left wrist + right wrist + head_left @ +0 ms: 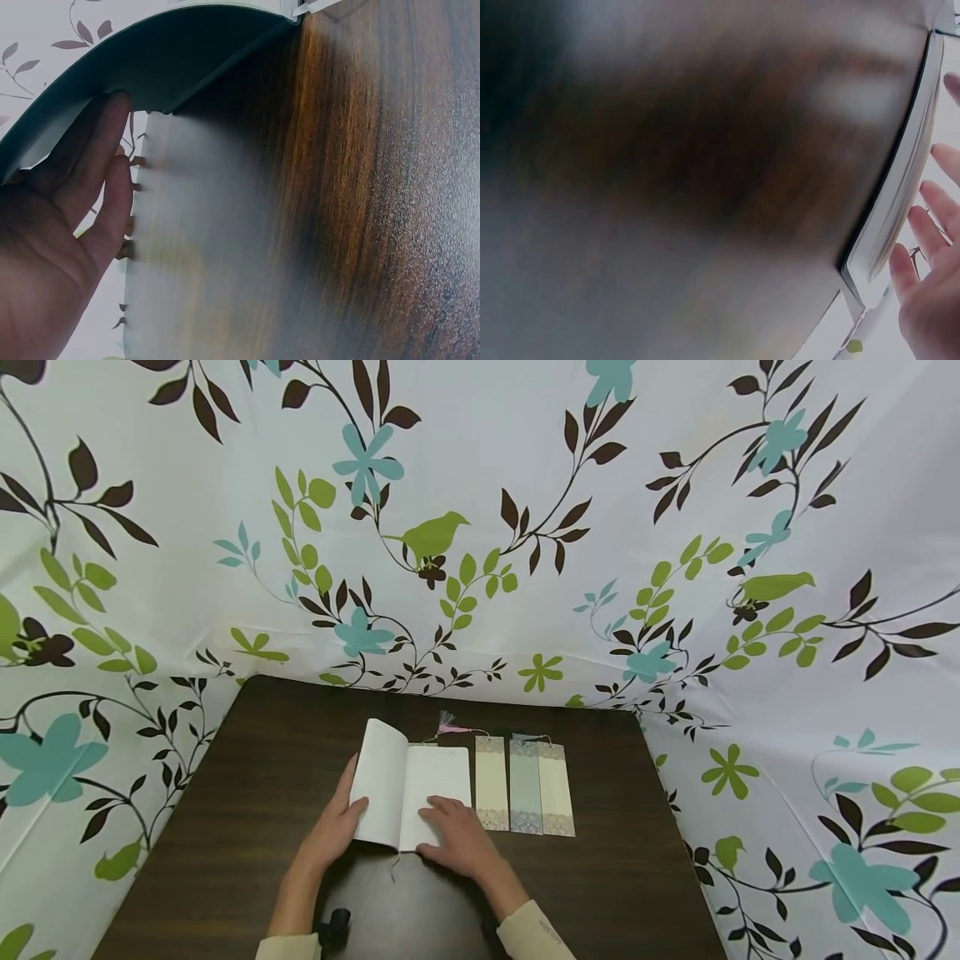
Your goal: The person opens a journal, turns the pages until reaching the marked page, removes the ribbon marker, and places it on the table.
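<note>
A notebook with blank white pages lies open on the dark table, its left side raised at a slant. My left hand grips that raised side, thumb over the page edge and fingers behind the cover. The left wrist view shows the dark green cover from below, with fingers against it. My right hand rests on the right page, fingers spread and relaxed. In the right wrist view, its fingertips lie over the page block. A thin ribbon hangs from the spine's lower end.
Right of the notebook lie a cream bookmark, a blue-grey bookmark and another cream bookmark, the last two side by side. A pink tassel lies behind the notebook. Patterned cloth hangs around the wooden table.
</note>
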A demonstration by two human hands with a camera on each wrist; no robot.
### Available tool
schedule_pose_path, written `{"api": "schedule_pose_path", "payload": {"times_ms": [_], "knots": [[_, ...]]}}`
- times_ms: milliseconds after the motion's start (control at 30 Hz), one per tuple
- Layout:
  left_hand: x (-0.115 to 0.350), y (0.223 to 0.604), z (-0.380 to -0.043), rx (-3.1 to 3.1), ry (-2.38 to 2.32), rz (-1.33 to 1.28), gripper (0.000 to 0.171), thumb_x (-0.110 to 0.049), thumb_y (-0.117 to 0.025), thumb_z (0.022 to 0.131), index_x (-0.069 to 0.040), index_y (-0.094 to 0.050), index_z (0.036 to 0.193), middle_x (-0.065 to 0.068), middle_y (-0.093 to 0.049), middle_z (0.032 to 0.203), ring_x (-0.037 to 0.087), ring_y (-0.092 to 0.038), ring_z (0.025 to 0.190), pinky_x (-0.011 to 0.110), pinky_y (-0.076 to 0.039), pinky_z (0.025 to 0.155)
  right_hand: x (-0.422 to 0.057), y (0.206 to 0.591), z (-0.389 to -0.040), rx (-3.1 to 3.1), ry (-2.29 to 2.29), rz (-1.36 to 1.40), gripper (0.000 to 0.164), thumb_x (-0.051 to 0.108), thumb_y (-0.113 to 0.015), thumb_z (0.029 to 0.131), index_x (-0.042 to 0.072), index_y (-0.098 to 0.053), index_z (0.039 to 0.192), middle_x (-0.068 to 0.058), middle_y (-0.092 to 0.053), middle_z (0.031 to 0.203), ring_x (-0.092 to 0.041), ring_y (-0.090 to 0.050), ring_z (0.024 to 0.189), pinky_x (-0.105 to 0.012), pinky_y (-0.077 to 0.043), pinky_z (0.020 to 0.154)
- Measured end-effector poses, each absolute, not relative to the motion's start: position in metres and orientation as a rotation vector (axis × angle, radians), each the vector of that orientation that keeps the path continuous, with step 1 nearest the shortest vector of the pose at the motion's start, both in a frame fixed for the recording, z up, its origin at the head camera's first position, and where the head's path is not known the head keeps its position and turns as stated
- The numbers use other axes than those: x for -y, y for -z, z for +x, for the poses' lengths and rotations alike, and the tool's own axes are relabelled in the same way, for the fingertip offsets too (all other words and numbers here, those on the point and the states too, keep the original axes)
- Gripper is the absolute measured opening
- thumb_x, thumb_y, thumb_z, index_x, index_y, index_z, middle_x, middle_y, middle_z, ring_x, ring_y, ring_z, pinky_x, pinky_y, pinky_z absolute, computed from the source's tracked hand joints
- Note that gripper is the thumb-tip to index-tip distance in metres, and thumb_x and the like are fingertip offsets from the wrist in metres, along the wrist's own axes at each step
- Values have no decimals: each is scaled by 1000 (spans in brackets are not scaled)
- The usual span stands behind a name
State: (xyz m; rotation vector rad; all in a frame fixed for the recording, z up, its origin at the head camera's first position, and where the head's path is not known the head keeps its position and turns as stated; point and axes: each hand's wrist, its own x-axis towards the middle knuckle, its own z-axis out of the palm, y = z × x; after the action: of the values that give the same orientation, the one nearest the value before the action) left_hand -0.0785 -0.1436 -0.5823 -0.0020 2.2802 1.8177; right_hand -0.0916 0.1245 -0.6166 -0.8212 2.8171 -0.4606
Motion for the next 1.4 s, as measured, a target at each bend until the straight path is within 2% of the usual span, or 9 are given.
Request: {"api": "schedule_pose_path", "payload": {"times_ms": [100,300,433,667,833,1100,1167,1333,1400], "knots": [[144,582,-79,-2274,-1823,-5,76,-10,-39,115,-21,7,175,15,1,182,39,-24,160,59,-30,119,-128,617,-95,-2788,431,-850,59,50,-74,99,26,-61,152,1,-54,163,-24,-53,147,-54,-47,114],[146,582,-79,-2260,-1829,-26,77,-10,-41,115,-23,7,175,15,1,182,39,-23,160,63,-25,121,-133,608,-103,-2721,453,-887,56,44,-78,97,28,-64,149,1,-53,163,-25,-52,147,-54,-47,115],[146,582,-79,-2260,-1832,-29,78,-10,-42,115,-23,7,175,14,2,183,39,-18,162,66,-21,123,-133,601,-105,-2669,474,-877,57,42,-82,95,28,-64,148,1,-53,164,-26,-51,149,-55,-46,116],[147,581,-79,-2265,-1834,-13,79,-9,-43,115,-23,7,175,12,3,183,39,-13,164,67,-18,124,-135,598,-108,-2627,406,-884,54,37,-77,100,28,-61,151,3,-49,167,-25,-50,150,-55,-46,117],[148,582,-78,-2266,-1828,-18,78,-9,-42,115,-21,7,174,13,4,183,40,-11,165,67,-16,125,-135,599,-110,-2609,425,-891,55,37,-80,98,28,-63,149,3,-51,166,-25,-51,149,-57,-47,115],[148,586,-80,-2274,-1840,-2,77,-12,-42,116,-22,7,175,13,3,183,39,-16,163,65,-19,124,-136,596,-118,-2586,421,-910,50,36,-81,97,27,-67,144,1,-54,162,-25,-53,145,-51,-47,116],[148,587,-80,-2282,-1834,5,76,-12,-41,116,-21,6,175,13,3,183,39,-17,162,61,-22,123,-137,595,-119,-2572,429,-916,41,34,-80,98,25,-71,137,0,-55,162,-25,-54,145,-48,-47,116],[148,588,-79,-2283,-1828,-2,76,-12,-41,116,-21,6,175,14,2,183,37,-22,160,57,-26,121,-140,593,-119,-2542,501,-945,5,28,-76,102,24,-79,102,0,-61,156,-24,-58,142,-41,-49,116],[148,588,-78,-2277,-1832,-14,76,-12,-42,116,-22,6,175,14,2,183,38,-24,159,60,-26,121,-142,592,-118,-2539,517,-959,8,26,-74,103,25,-79,96,0,-65,152,-22,-60,139,-39,-50,114]]}}
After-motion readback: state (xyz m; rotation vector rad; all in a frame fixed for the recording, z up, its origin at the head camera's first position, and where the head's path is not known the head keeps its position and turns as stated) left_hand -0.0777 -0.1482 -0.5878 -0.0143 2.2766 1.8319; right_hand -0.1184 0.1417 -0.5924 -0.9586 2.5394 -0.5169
